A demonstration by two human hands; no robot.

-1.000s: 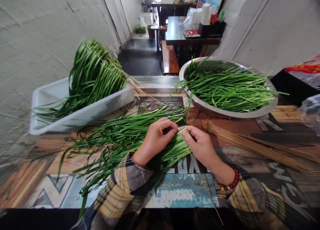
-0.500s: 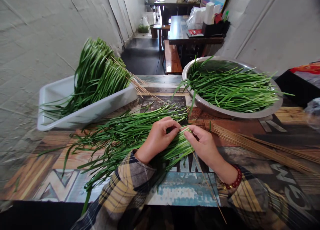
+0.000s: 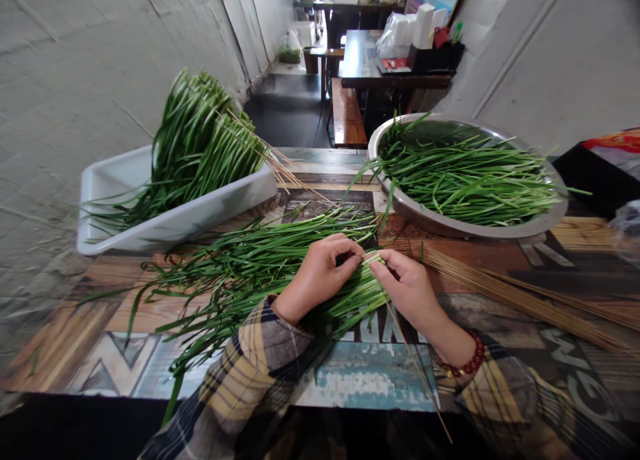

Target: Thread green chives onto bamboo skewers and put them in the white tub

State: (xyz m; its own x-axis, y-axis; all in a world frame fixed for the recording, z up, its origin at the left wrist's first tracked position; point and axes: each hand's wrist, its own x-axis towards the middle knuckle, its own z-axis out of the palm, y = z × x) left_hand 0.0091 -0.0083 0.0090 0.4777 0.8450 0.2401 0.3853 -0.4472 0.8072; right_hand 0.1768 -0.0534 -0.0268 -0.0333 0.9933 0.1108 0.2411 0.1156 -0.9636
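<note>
A loose pile of green chives (image 3: 250, 267) lies across the painted table in front of me. My left hand (image 3: 320, 273) rests on the pile with its fingers pinched round the pale stem ends of a few chives. My right hand (image 3: 407, 288) is closed on a thin bamboo skewer (image 3: 417, 373), whose tip meets those stem ends; the skewer runs back toward the table's near edge. The two hands almost touch at the fingertips.
A white plastic tray (image 3: 170, 223) at the left holds skewered chives stacked on end. A steel basin (image 3: 450, 223) of loose chives sits at the right rear. A bundle of bamboo skewers (image 3: 520, 297) lies at the right. Dark tables and a bench stand beyond.
The hands have stayed together at the chive stem ends, with only small finger shifts. The view has drifted slightly.
</note>
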